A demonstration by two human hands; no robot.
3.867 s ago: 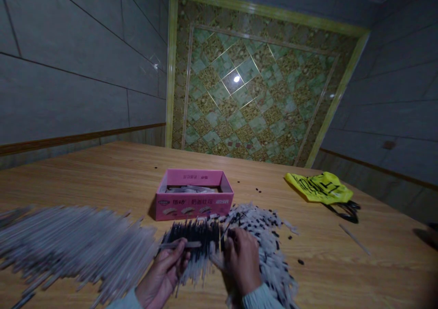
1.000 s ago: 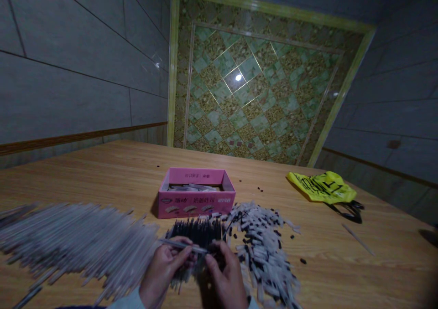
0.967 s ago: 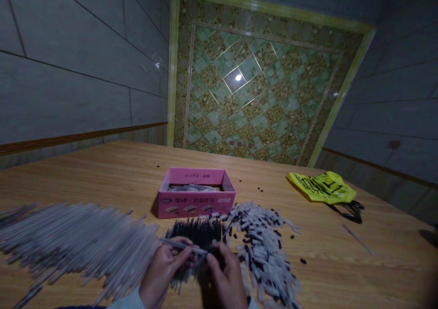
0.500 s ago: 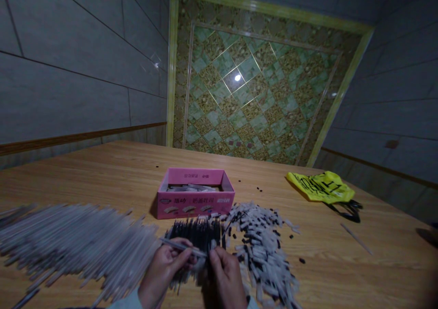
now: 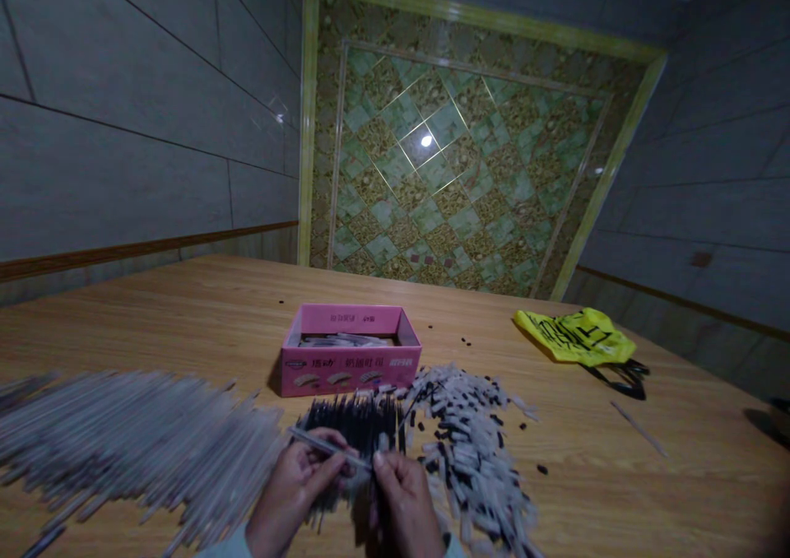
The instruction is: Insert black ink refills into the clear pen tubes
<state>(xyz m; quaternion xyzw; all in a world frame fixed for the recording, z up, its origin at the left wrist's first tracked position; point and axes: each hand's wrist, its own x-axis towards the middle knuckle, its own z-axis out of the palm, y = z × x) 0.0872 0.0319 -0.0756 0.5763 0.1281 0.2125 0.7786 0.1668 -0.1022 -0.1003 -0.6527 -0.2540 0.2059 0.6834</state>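
My left hand (image 5: 300, 480) is closed around a slim translucent tube (image 5: 330, 446), which slants down to the right towards my other hand. My right hand (image 5: 404, 492) is pinched at the tube's right end, with a small pale tip showing above the fingers; what exactly it grips is too small to tell. Beneath and behind both hands lies a bunch of thin black sticks (image 5: 351, 416). A wide heap of clear tubes (image 5: 141, 434) spreads to the left. On the right is a pile of small white and black caps (image 5: 472, 443).
A pink box (image 5: 351, 375) holding some tubes stands behind the black sticks. Further right on the wooden table (image 5: 592, 434) are a yellow bag (image 5: 577, 337), black straps (image 5: 620, 377) and a lone tube (image 5: 638, 428). Tiled walls rise beyond the table.
My right hand has shifted slightly left, nearer the tube's end. The tube and my left hand stay almost in place.
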